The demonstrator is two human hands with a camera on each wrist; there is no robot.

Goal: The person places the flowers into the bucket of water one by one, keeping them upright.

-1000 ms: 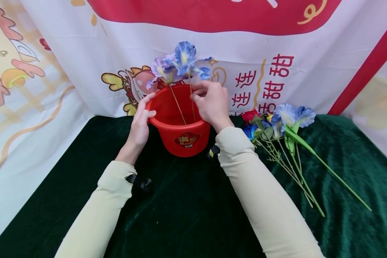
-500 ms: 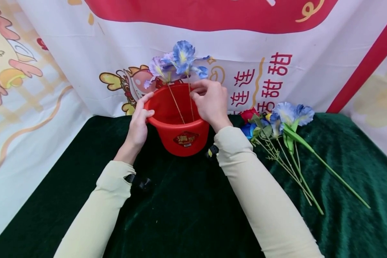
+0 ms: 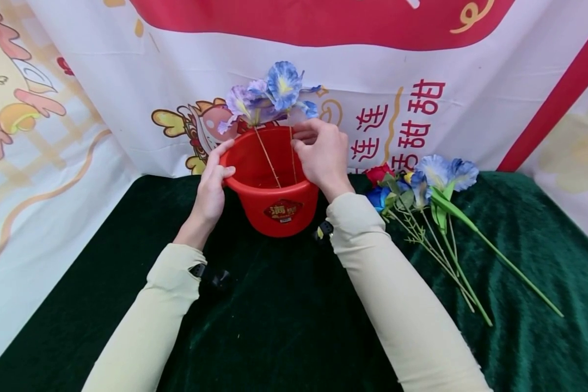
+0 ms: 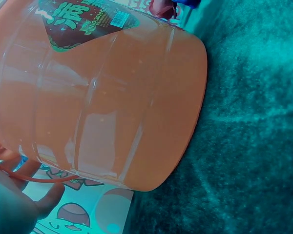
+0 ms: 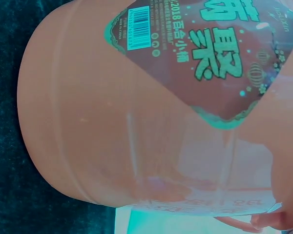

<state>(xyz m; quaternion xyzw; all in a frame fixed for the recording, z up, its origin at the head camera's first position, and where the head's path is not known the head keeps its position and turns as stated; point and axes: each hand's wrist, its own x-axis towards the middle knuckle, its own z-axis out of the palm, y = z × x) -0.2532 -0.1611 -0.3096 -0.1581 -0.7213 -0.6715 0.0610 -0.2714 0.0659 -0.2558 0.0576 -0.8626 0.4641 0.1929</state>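
A red plastic bucket (image 3: 280, 215) with a diamond-shaped label stands on the green cloth. At its left side, my left hand (image 3: 212, 185) holds the rim, thumb in front. The left wrist view shows that hand (image 4: 17, 200) beside the bucket's thin handle (image 4: 44, 180). Above the far rim, my right hand (image 3: 323, 155) pinches the thin stem of a blue artificial iris (image 3: 284, 87), whose lower stem goes down inside the bucket. A purple artificial iris (image 3: 245, 103) leans in the bucket just left of it. The bucket's wall (image 5: 112, 146) fills most of the right wrist view.
Several more artificial flowers lie to the right on the cloth: a red rose (image 3: 379, 173), pale blue irises (image 3: 443, 171) and long green stems (image 3: 514, 269). A printed white backdrop (image 3: 186, 65) hangs directly behind the table (image 3: 274, 326).
The blue iris head has turned and shifted slightly right in my right hand. My left hand stays on the bucket, which has not visibly moved.
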